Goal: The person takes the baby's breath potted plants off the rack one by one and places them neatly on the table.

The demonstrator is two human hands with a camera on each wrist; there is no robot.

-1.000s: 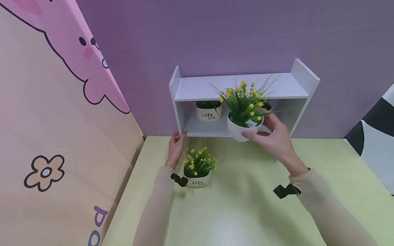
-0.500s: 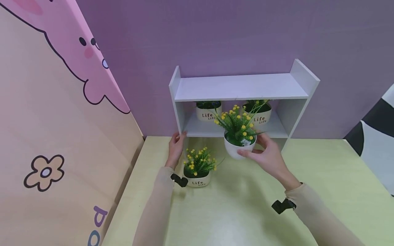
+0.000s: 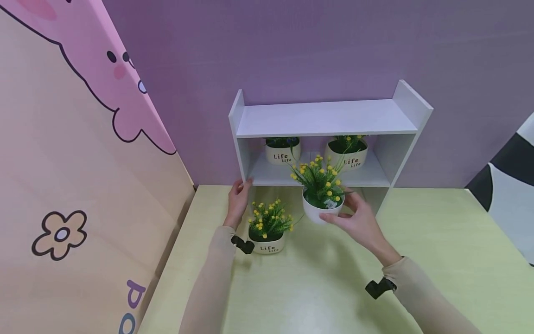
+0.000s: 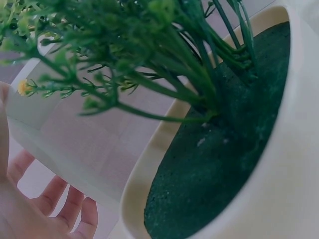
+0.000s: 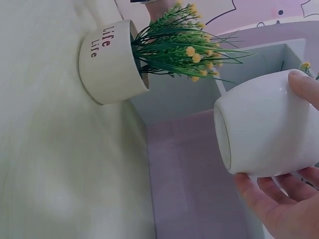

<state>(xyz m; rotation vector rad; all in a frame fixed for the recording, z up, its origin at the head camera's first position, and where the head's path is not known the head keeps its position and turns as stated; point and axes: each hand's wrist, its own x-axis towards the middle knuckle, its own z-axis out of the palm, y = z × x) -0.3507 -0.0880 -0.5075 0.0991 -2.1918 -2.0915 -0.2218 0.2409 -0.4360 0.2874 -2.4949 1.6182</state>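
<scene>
My right hand [image 3: 362,223] grips a round white flowerpot [image 3: 318,212] by its side, thumb in front. Yellow flowers and green blades rise from this pot. It is held up in front of the white shelf unit [image 3: 325,118]; in the right wrist view the white pot [image 5: 269,124] shows its bare side and base rim. My left hand [image 3: 238,202] holds the lower left edge of the shelf's side panel, its fingers [image 4: 52,194] bent around it in the left wrist view. Beside my left forearm, a cream "Life" pot [image 3: 267,248] with yellow flowers stands on the table.
On the shelf's middle board stand two more cream pots, a left "Life" pot [image 3: 282,156] and a right "Life" pot [image 3: 349,160]. The unit backs against a purple wall [image 3: 317,51]. A patterned panel [image 3: 96,185] borders the pale table [image 3: 300,297] on the left.
My right hand has brought the white flowerpot down and slightly left, away from the shelf front. The right "Life" pot has come into view behind it. My left hand stays put.
</scene>
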